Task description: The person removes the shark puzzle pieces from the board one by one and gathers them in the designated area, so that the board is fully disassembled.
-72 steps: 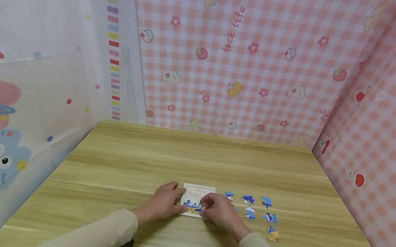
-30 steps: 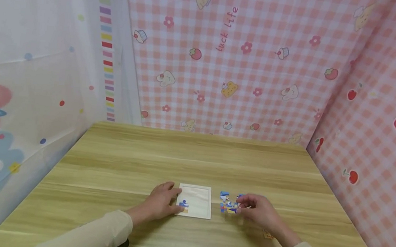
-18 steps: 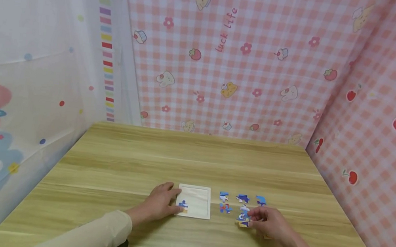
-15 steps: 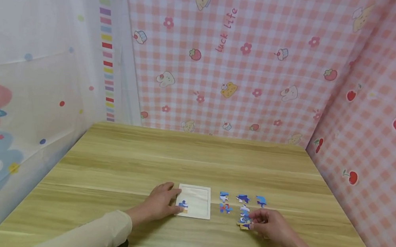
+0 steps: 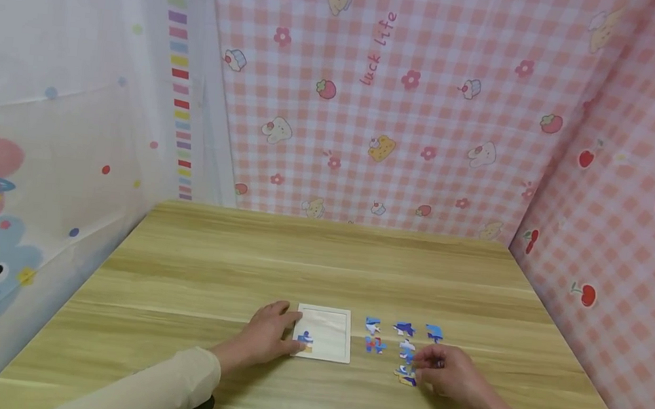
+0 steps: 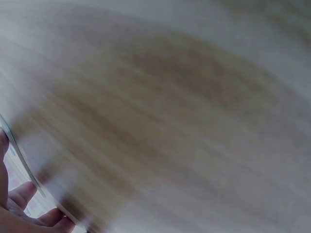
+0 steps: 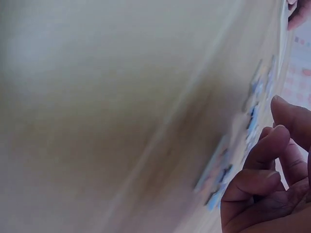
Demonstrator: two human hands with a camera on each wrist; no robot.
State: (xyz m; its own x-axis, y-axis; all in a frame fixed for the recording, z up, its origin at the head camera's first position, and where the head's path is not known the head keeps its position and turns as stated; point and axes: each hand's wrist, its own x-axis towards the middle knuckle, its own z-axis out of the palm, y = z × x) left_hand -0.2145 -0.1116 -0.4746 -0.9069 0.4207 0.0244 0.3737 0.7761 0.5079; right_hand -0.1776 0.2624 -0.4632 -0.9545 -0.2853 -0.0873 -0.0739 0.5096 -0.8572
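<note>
A white square puzzle tray (image 5: 321,360) lies on the table, with one blue-and-yellow jigsaw piece (image 5: 305,341) in its lower left corner. My left hand (image 5: 269,334) rests on the tray's left side, forefinger and thumb spread along the edge. To the right, my right hand (image 5: 449,372) hovers beside a blue-and-yellow jigsaw piece (image 5: 406,376), which lies near its fingertips. In the right wrist view the right hand's fingers (image 7: 267,145) are bent loosely, thumb and forefinger apart with nothing between them. Some pieces behind this hand are hidden.
Several more jigsaw pieces lie in loose rows right of the tray, among them a dark blue piece (image 5: 404,329) and a red-and-blue piece (image 5: 375,345). The wooden table (image 5: 322,257) meets a pink checked cloth (image 5: 408,107) at the back.
My right hand has taken the blue-and-yellow piece out of the tray, carried it right, set it down among the loose pieces and let go. The left hand has stayed on the tray's edge.
</note>
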